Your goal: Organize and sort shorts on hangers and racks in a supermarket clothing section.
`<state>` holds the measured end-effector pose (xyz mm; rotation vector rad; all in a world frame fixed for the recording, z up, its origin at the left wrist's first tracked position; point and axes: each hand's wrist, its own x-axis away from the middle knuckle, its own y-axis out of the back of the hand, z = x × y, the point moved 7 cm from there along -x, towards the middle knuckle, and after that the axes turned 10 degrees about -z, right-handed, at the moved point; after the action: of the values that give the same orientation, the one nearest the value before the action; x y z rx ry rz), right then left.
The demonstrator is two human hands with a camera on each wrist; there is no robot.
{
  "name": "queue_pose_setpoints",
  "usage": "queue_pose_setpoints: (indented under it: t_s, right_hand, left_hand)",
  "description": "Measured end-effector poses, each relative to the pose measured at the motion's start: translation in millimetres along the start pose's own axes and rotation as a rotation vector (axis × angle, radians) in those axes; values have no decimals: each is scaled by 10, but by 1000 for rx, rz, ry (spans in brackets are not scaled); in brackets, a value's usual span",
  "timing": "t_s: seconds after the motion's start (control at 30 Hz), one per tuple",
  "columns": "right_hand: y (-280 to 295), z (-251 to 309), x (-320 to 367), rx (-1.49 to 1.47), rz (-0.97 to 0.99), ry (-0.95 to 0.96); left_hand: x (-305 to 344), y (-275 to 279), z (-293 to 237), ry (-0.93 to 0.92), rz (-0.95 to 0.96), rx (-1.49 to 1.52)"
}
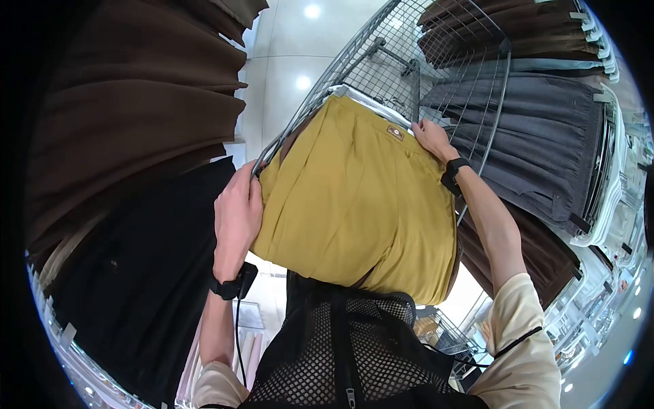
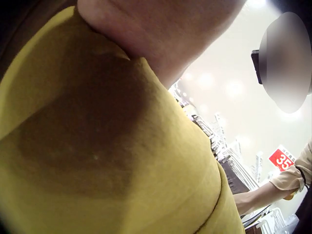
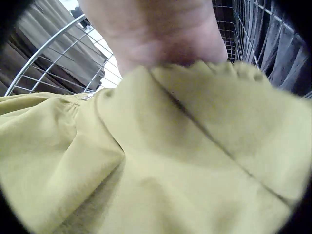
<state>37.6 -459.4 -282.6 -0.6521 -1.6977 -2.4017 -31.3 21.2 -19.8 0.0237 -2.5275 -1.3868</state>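
Mustard-yellow trousers or shorts (image 1: pixel 340 191), with a small brown label on the waistband, lie over the near end of a wire shopping cart (image 1: pixel 507 75). At the cart's left rim my left hand (image 1: pixel 237 215) grips the wire edge, its thumb beside the yellow cloth. My right hand (image 1: pixel 434 141) has its fingers curled at the garment's waistband, right of the label. A white hanger or strip (image 1: pixel 371 102) shows along the waistband. Yellow cloth (image 2: pixel 165 161) fills much of the left wrist view; in the right wrist view, cloth (image 3: pixel 161 146) hides the right fingertips.
Brown garments (image 1: pixel 136 95) and black ones (image 1: pixel 150 273) hang close on the left. Grey garments (image 1: pixel 524 136) hang along the right on white hangers (image 1: pixel 613 157). Pale floor tiles (image 1: pixel 293 61) show beyond the cart. A red price sign (image 2: pixel 282 159) appears in the left wrist view.
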Motion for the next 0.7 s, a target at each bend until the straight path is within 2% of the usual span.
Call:
queue_pose_setpoints:
  t_s: [0.1,0.27,0.37,0.5,0.6,0.7]
  right_hand:
    - [104,113,136,-58,-30,-59]
    - [492,355,329,-44,-129,-74]
    - [689,336,482,-35,-257,-85]
    - [1015,247,783,-154,-423,-189]
    - [1387,350,1152,-227,-471,-220]
    - [1803,492,1664,-283,-652,-125]
  left_hand:
    - [4,-6,-16,-27,-14,1]
    - [-4,-14,-30,26,77,-26]
    - [-2,-7,-15,-10,30,-7]
    - [13,20,-31,-33,3,34]
    - [15,9,3,-26,27,45]
    - [32,65,-56,-66,-3,30]
